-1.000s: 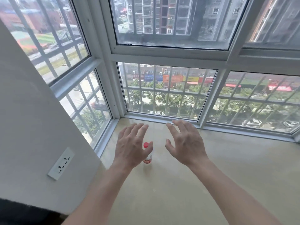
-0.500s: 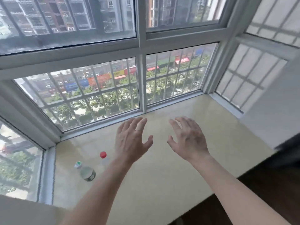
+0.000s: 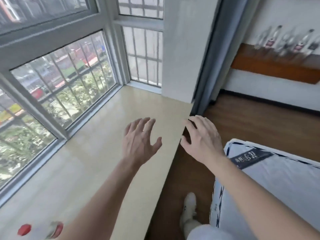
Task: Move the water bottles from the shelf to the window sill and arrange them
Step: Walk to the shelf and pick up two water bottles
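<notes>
Several clear water bottles [image 3: 287, 41] stand blurred in a row on a brown wooden shelf [image 3: 270, 66] at the top right. The beige window sill [image 3: 97, 153] fills the left and middle. Two red bottle caps, one [image 3: 24, 229] and another [image 3: 58, 229], show at its bottom left edge; the bottles under them are mostly cut off. My left hand [image 3: 140, 142] hovers over the sill, fingers spread, holding nothing. My right hand [image 3: 202, 139] is empty too, fingers apart, above the sill's front edge and the floor.
A white wall pier [image 3: 180, 49] and a grey curtain [image 3: 211, 58] stand between the sill and the shelf. A pale mattress [image 3: 277, 179] lies at the lower right. My white-shod foot [image 3: 189, 207] is on the brown wooden floor [image 3: 259, 122].
The view has swung right, from the sill's left corner past its middle to its right end. The shelf with bottles has come into view. Both hands stay empty and spread.
</notes>
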